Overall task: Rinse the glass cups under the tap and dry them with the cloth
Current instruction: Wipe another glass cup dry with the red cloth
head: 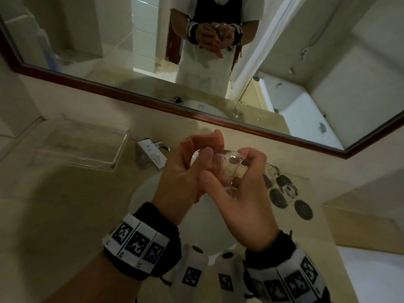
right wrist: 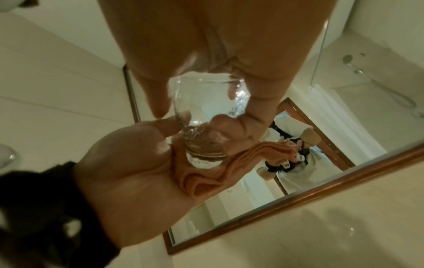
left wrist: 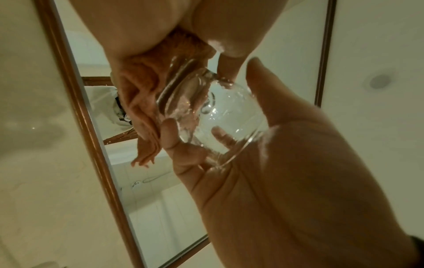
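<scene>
I hold a clear glass cup above the sink between both hands. My right hand grips it at the rim, fingers curled round the wall. My left hand holds an orange cloth bunched in its palm and wraps it round the cup's base. In the left wrist view, drops cling to the glass. In the head view the cloth is almost hidden behind my left hand. It shows hanging below my hands in the mirror.
Two more glasses stand on the counter to the right among round dark coasters. A chrome tap sits behind the white basin. A clear tray lies at the left. A wood-framed mirror spans the wall.
</scene>
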